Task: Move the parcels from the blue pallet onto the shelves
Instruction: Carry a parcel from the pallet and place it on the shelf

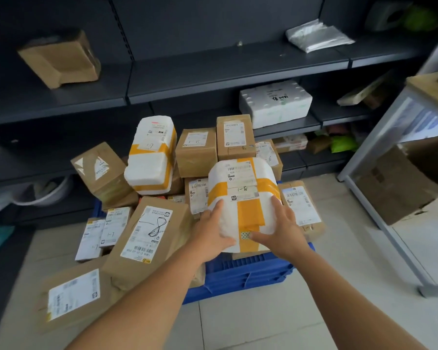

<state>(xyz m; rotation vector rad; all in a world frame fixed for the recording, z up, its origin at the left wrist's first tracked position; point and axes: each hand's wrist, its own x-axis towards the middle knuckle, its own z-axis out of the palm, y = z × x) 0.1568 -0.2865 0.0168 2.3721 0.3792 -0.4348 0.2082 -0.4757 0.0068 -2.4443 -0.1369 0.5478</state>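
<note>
A brown box (147,238) with a big scribble is leaning at the left of the pile. The left hand (214,229) is holding the near left side of a white foam parcel (243,195) with yellow tape, sitting on the pile over the blue pallet (248,271). The right hand (280,229) is holding its right side. Dark shelves (213,77) are standing behind.

Both hands (248,229) — around white parcel (243,195)
</note>
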